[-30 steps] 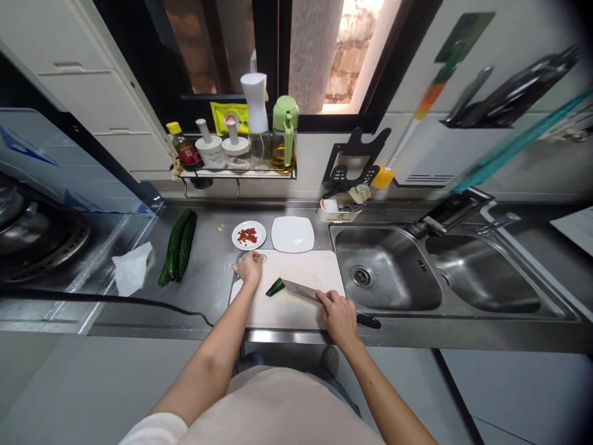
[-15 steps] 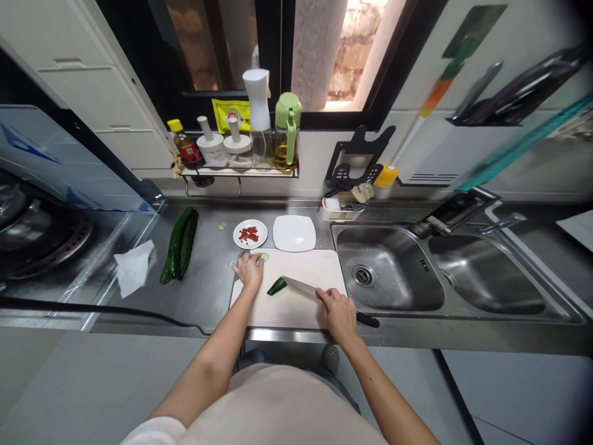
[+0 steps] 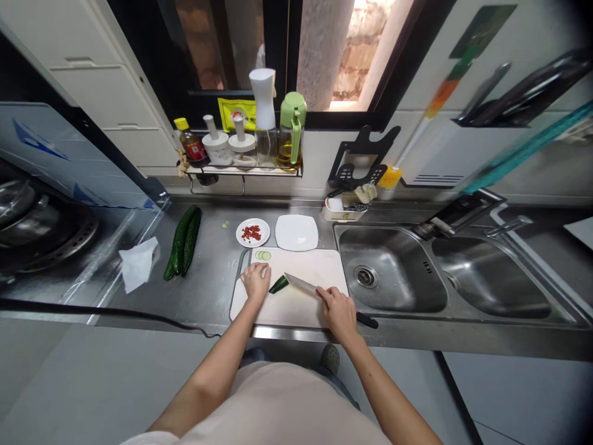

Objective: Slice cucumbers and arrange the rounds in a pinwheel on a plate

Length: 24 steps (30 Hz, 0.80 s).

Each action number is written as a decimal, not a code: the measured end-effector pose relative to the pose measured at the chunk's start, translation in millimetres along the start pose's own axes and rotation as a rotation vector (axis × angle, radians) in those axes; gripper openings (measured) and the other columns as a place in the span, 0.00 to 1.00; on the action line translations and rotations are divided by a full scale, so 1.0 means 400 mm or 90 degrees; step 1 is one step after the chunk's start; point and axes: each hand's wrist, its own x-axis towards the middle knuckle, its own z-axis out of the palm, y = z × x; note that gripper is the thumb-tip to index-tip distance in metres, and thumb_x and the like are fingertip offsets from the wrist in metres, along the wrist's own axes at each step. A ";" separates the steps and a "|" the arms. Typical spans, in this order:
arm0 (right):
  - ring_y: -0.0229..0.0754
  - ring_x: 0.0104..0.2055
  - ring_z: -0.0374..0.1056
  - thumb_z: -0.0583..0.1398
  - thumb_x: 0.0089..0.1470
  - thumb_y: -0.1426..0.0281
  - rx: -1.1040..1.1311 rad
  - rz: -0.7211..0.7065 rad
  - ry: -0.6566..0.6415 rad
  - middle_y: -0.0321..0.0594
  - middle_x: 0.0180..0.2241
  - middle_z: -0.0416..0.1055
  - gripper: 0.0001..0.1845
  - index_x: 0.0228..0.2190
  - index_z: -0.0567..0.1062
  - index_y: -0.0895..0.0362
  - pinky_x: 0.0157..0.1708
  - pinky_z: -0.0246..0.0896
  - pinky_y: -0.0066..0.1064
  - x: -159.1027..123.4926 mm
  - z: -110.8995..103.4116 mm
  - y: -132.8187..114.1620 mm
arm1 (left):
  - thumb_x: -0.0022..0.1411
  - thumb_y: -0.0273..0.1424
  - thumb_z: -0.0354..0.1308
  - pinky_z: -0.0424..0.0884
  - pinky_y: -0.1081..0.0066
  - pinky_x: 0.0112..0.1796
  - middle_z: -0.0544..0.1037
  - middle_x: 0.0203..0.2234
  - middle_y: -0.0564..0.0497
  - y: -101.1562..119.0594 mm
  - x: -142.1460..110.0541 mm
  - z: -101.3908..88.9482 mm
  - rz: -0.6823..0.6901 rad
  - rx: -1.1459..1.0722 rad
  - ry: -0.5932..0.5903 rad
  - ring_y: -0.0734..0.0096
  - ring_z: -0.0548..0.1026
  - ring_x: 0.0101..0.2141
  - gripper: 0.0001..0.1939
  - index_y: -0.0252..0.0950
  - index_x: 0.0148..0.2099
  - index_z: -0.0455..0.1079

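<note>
On the white cutting board (image 3: 301, 312) lies a short dark green piece of cucumber (image 3: 278, 284). My right hand (image 3: 337, 309) is closed on a kitchen knife (image 3: 302, 284), its blade reaching left to the end of that piece. The black handle sticks out past my palm. My left hand (image 3: 256, 281), fingers apart and holding nothing, is over the left part of the board, just beside the cucumber piece. Several thin cucumber slices (image 3: 263, 255) rest at the board's upper left corner.
Behind the board stand a small plate (image 3: 252, 242) of chopped red pieces and a white square plate (image 3: 296, 232). Whole cucumbers (image 3: 183, 241) and a paper towel (image 3: 139, 264) lie to the left. A double sink (image 3: 393, 272) is on the right; a seasoning rack (image 3: 245, 171) hangs behind.
My left hand has let go of the slices at the board's upper left and moved down and right toward the cucumber piece. The knife in my right hand stays nearly still.
</note>
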 end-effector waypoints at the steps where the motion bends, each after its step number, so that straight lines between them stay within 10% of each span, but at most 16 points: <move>1: 0.39 0.40 0.64 0.51 0.61 0.70 0.003 0.001 -0.003 0.40 0.43 0.68 0.21 0.53 0.68 0.43 0.36 0.46 0.30 0.000 -0.001 -0.001 | 0.61 0.37 0.52 0.58 0.59 0.49 0.75 0.43 0.46 -0.001 -0.012 0.000 0.014 -0.012 -0.005 0.56 0.68 0.47 0.13 0.43 0.44 0.75; 14: 0.37 0.38 0.68 0.45 0.64 0.67 0.100 0.030 -0.062 0.40 0.45 0.69 0.20 0.53 0.66 0.50 0.33 0.51 0.27 0.014 -0.018 -0.018 | 0.64 0.35 0.51 0.65 0.65 0.50 0.74 0.43 0.46 -0.001 -0.109 -0.002 0.241 -0.136 -0.094 0.65 0.71 0.46 0.13 0.41 0.48 0.71; 24: 0.42 0.40 0.69 0.45 0.64 0.65 0.148 -0.027 -0.158 0.46 0.39 0.73 0.16 0.44 0.68 0.57 0.32 0.49 0.28 0.034 -0.033 -0.069 | 0.65 0.31 0.51 0.70 0.66 0.46 0.77 0.40 0.48 -0.035 -0.089 0.043 0.384 -0.185 -0.014 0.69 0.73 0.43 0.12 0.40 0.47 0.73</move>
